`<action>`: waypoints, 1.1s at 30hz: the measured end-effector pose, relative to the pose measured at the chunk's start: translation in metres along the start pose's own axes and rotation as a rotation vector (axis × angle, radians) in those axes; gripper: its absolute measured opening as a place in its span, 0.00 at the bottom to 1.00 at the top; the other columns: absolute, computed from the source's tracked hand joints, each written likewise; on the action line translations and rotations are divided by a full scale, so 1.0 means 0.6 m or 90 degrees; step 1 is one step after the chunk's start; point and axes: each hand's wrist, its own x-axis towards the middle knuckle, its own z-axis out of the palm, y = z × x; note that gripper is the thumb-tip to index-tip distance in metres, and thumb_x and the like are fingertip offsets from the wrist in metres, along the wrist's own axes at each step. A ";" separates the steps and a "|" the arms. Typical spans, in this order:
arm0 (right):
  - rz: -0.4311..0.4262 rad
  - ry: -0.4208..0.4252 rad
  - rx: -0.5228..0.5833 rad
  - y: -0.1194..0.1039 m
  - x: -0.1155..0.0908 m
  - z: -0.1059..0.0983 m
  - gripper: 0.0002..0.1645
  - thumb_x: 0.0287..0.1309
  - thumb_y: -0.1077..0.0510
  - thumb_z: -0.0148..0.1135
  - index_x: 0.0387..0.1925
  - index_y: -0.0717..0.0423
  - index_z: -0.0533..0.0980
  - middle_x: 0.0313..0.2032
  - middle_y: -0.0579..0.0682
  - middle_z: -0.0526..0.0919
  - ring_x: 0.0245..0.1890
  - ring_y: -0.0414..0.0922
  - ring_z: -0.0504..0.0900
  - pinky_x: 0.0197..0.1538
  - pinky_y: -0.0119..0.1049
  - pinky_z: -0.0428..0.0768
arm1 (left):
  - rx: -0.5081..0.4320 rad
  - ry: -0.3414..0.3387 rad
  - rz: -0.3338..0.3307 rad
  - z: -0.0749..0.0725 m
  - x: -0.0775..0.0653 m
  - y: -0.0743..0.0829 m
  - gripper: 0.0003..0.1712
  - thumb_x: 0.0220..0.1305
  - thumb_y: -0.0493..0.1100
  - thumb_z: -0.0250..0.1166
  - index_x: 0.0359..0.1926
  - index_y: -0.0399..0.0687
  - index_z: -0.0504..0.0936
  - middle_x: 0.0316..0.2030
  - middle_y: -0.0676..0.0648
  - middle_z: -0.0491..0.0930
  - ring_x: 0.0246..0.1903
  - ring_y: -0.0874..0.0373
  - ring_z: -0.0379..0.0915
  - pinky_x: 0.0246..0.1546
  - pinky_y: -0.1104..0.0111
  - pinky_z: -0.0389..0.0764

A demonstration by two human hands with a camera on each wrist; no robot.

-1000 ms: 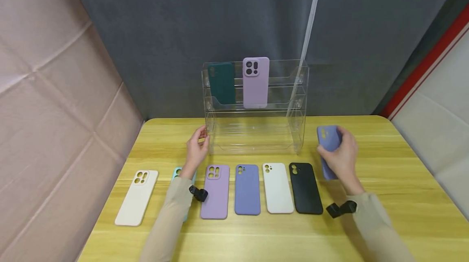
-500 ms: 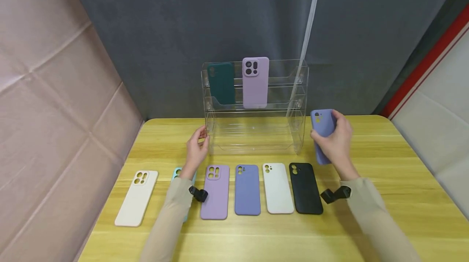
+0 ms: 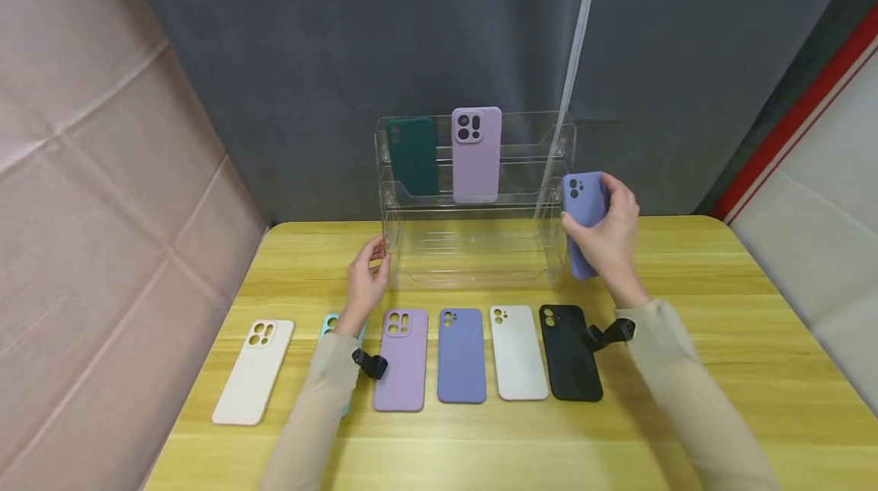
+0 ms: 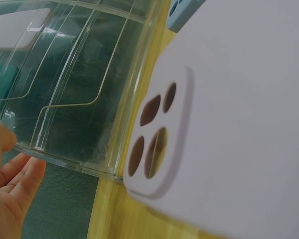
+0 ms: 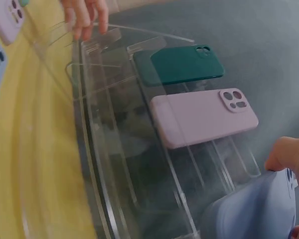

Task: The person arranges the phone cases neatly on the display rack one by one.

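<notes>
My right hand point(image 3: 613, 235) holds a periwinkle phone case point(image 3: 584, 201) between thumb and fingers, upright, at the right side of a clear tiered display rack point(image 3: 473, 277). The case also shows in the right wrist view, low at the right. At the rack's left side, my left hand point(image 3: 367, 277) grips the edge of the side panel with thumb and fingertips. A dark green phone case point(image 3: 414, 159) and a light purple phone case point(image 3: 476, 159) stand side by side on the rack's upper tier; both appear in the right wrist view too.
A row of phone cases lies before the rack: cream point(image 3: 254, 377), turquoise point(image 3: 331, 321) partly under the left forearm, purple point(image 3: 405, 369), periwinkle point(image 3: 462, 361), white point(image 3: 519, 357) and black point(image 3: 568, 369). Behind the wooden table point(image 3: 480, 453) hangs a grey curtain point(image 3: 309, 79).
My right hand has carried the periwinkle case up and to the left, from over the table's right part to the rack's right side. The left hand stays at the rack.
</notes>
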 end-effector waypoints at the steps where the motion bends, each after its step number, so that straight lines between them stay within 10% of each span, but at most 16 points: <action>1: 0.001 0.002 0.004 -0.005 0.004 0.002 0.44 0.44 0.59 0.67 0.64 0.64 0.62 0.58 0.65 0.66 0.53 0.59 0.63 0.51 0.53 0.67 | 0.000 0.000 0.000 0.000 0.000 0.000 0.20 0.60 0.27 0.58 0.54 0.29 0.73 0.41 0.33 0.79 0.39 0.42 0.76 0.35 0.56 0.84; 33: -0.058 0.109 0.068 -0.116 0.158 0.092 0.45 0.42 0.55 0.68 0.63 0.60 0.60 0.56 0.55 0.68 0.54 0.49 0.62 0.56 0.31 0.62 | 0.004 -0.016 -0.019 -0.001 0.001 -0.002 0.20 0.61 0.28 0.58 0.56 0.29 0.72 0.43 0.32 0.78 0.41 0.41 0.76 0.38 0.55 0.83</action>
